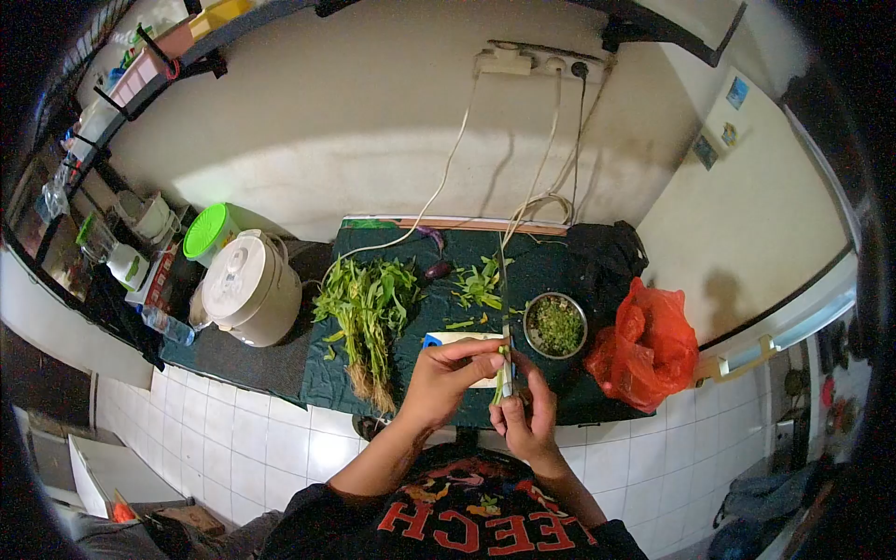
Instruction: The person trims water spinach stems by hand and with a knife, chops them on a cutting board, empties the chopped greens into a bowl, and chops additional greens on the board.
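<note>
My left hand [453, 375] is closed, pinching a few green stems [499, 385] between thumb and fingertips. My right hand [528, 415] grips a long knife [505, 299] whose blade points away from me and crosses right beside the stems. Both hands are close together above a white cutting board [457, 338] with a blue corner, which they partly cover. Right of the blade, a metal bowl [585, 327] holds chopped greens [560, 329]. Loose leaves [481, 283] lie beyond the board. To the left rests a big bunch of leafy greens [373, 308] with roots towards me.
A red plastic bag [644, 350] sits at the table's right edge, near a black cloth or bag [607, 252]. Purple eggplants [437, 271] lie at the back. A rice cooker [247, 289] stands left. White cords [457, 154] hang from a power strip [541, 63] onto the table.
</note>
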A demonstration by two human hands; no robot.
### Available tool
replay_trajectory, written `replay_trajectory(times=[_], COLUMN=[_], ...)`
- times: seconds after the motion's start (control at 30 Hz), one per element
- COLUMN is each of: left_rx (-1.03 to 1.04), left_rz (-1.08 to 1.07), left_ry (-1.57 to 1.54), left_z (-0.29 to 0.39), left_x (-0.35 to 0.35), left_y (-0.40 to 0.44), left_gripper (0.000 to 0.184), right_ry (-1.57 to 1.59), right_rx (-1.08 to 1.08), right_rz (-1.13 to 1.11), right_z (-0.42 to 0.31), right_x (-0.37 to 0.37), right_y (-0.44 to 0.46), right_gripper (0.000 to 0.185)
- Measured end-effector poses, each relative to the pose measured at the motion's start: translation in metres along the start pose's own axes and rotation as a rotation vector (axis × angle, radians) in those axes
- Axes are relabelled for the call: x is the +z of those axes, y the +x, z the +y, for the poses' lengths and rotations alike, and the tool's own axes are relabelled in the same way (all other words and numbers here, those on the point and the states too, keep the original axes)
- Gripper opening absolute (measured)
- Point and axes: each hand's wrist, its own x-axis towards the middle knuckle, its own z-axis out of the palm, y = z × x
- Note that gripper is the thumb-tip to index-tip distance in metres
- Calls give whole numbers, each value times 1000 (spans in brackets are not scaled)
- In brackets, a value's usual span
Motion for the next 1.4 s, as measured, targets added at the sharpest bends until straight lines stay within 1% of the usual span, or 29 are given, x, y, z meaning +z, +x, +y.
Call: replay_trajectory(times=[0.07, 0.1, 0.2, 0.27, 0.3, 0.37, 0.4, 0.43, 0.5, 0.57, 0.6, 0.63, 0.7, 0.73, 0.77, 0.83, 0.9, 0.93, 0.97, 1.03, 1.07, 1.17, 1.23, 1.3, 1.37, 1.4], left_rx=[19, -14, 1, -30, -34, -126, -161, -161, -155, -157, -153, -150, -146, -152, -158, -183, -264, -287, -288, -287, -290, -305, -255, -258, -264, -264], left_rz=[-9, 4, 38, 43, 53, 111, 129, 138, 188, 212, 247, 283, 296, 289, 281, 278, 295, 301, 300, 277, 276, 292, 239, 250, 271, 304], left_ry=[84, 45, 16, 4, 8, -72, -128, -122, -109, -96, -65, -33, 4, -23, -47, -3, -96, -107, -105, -183, -182, -178, -133, -149, -154, -142], left_z=[0, -8, -7, -12, -15, -22, -26, -28, -31, -32, -34, -34, -32, -31, -28, -23, -25, -25, -25, -25, -26, -32, -35, -40, -48, -41], left_x=[-5, 0, -12, -20, -25, -38, -45, -51, -65, -80, -86, -93, -105, -109, -114, -122, -133, -136, -139, -144, -146, -148, -146, -144, -145, -136], left_y=[1, -4, 7, 11, 13, 19, 21, 22, 22, 22, 23, 22, 22, 22, 21, 20, 20, 20, 20, 21, 21, 23, 26, 27, 29, 27], left_gripper=[24, 24, 23, 24, 24, 24, 25, 25, 24, 24, 25, 26, 27, 29, 30, 30, 27, 22, 22, 18, 18, 16, 17, 18, 19, 20], right_ry=[2, -20, 1, 120, 128, 328, 357, 393, 459, 542, 587, 605, 768, 736, 802, 833, 895, 952, 954, 1094, 1040, 1103, 1063, 911, 839, 700], right_rx=[-16, 32, 7, 120, 125, 234, 242, 296, 348, 438, 444, 488, 621, 670, 772, 797, 870, 880, 880, 881, 860, 922, 904, 788, 807, 750], right_rz=[5, 1, -7, 56, 51, 78, 56, 80, 67, 131, 118, 144, 132, 157, 125, 66, 71, 58, 60, 57, 75, 43, 80, 24, 21, 14], right_z=[0, -2, 12, 14, 20, 34, 38, 42, 50, 60, 65, 66, 103, 100, 114, 147, 189, 201, 216, 230, 237, 237, 227, 205, 182, 146], right_x=[3, -2, 7, 13, 15, 18, 19, 24, 32, 41, 41, 43, 36, 37, 31, 23, 16, 14, 12, 13, 14, 14, 19, 16, 12, 15], right_y=[4, -4, 9, 16, 18, 23, 28, 33, 42, 49, 53, 62, 72, 84, 93, 110, 126, 130, 135, 145, 145, 133, 122, 104, 82, 72], right_gripper=[60, 60, 57, 52, 52, 42, 33, 28, 29, 36, 33, 35, 37, 44, 51, 51, 50, 54, 54, 60, 66, 68, 66, 65, 65, 63])
